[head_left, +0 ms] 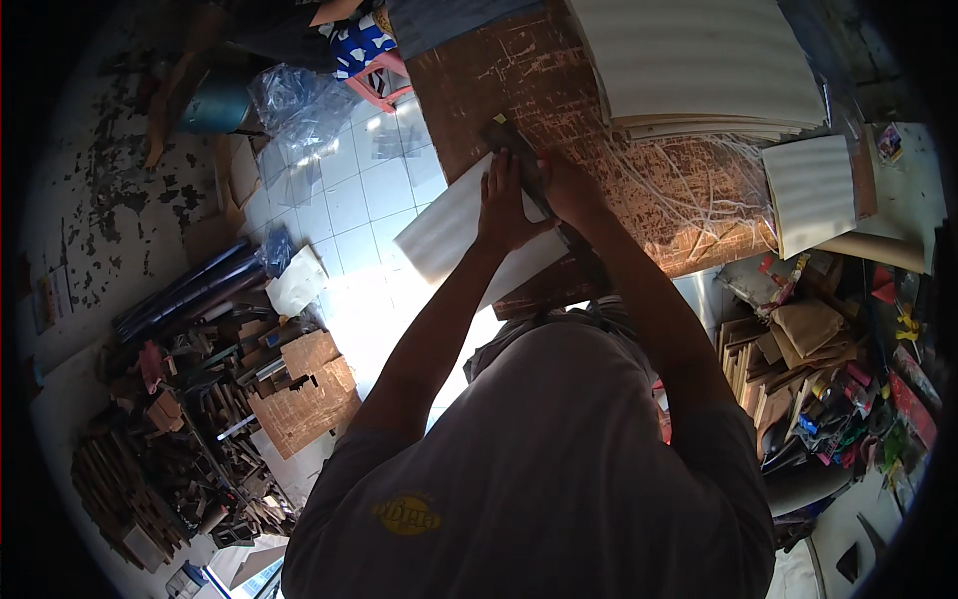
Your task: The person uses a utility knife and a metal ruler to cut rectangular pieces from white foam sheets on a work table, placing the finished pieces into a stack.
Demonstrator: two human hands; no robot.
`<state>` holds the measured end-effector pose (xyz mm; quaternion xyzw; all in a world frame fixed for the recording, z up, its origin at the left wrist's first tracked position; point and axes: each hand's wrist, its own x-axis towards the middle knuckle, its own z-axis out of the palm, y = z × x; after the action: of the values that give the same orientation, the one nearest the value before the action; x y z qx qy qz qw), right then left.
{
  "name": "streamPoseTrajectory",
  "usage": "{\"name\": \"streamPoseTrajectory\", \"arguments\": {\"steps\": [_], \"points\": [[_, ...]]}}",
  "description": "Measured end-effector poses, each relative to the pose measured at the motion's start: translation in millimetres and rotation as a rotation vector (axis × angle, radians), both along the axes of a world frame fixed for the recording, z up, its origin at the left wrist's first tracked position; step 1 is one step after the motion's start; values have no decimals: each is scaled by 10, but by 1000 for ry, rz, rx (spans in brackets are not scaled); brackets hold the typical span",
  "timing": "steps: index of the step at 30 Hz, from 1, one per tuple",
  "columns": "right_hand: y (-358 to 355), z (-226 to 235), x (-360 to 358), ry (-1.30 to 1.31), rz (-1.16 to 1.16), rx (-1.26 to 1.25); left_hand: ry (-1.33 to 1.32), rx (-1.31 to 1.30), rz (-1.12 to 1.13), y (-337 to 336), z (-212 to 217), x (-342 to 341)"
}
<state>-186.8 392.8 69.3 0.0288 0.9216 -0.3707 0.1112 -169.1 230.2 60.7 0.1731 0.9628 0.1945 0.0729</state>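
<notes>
A white sheet lies slantwise over the left edge of a scratched brown worktable, part of it reaching past the edge above the floor. Across it runs a long dark straight bar, with a small yellow patch at its far end. My left hand presses flat on the sheet, fingers stretched toward the bar and thumb spread out. On the bar's right side, my right hand is closed with bent fingers; whatever it grips is hidden in shadow.
Stacked large white sheets occupy the table's far right, with thin pale strips and a smaller white sheet nearer. A pink stool stands beyond the left edge. Scrap piles and folded brown cardboard flank me.
</notes>
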Motion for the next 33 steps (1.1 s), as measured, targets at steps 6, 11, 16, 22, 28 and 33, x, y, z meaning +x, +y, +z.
{"name": "streamPoseTrajectory", "arguments": {"steps": [6,11,16,22,28,33], "points": [[-86,87,-381,-95,144,109,-85,-160,19,99,92,-21],[-38,62,-428,-160,174,121,-77,-187,15,114,65,-18],[76,48,-293,-93,164,45,-143,-213,6,132,104,-53],[348,-59,176,-243,171,50,-156,-219,9,131,80,-45],[660,-3,784,-203,124,83,-156,-249,14,183,121,-47],[908,-84,1330,-201,133,116,-133,-243,59,174,68,-24]]}}
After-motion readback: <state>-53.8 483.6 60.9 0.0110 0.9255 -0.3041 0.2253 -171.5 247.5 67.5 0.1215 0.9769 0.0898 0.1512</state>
